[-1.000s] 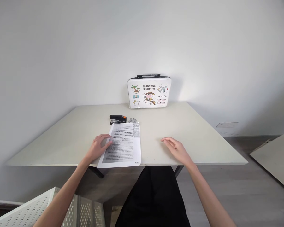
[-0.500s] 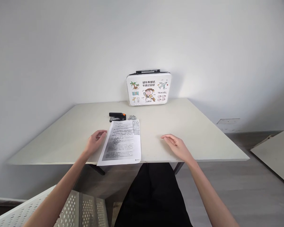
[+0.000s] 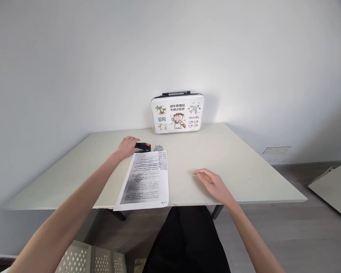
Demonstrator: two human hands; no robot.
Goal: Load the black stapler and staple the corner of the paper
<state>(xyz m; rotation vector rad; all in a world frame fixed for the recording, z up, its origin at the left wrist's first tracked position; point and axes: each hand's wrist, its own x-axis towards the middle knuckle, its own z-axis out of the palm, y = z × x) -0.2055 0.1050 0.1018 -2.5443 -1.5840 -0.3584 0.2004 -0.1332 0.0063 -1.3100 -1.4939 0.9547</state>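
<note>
My left hand (image 3: 127, 146) is at the left end of a black stapler (image 3: 143, 147) with an orange patch, its fingers over the far side and its thumb at the near side, closed about that end. The stapler lies on the table beyond the top edge of a printed sheet of paper (image 3: 147, 182). Small grey strips of staples (image 3: 158, 148) lie just right of the stapler. The paper's near edge hangs slightly past the table edge. My right hand (image 3: 211, 184) rests on the table to the right of the paper, fingers stretched and loosely bent, holding nothing.
A white case (image 3: 177, 113) with cartoon prints and a black handle leans on the wall at the table's back. The pale table (image 3: 244, 182) ends close to my body. Perforated white baskets (image 3: 75, 258) stand below at left. A wall socket plate (image 3: 277, 149) sits at right.
My left hand has moved forward from beside the paper to the stapler and closed on its left end. My right hand has stayed in place. The view has tipped up slightly.
</note>
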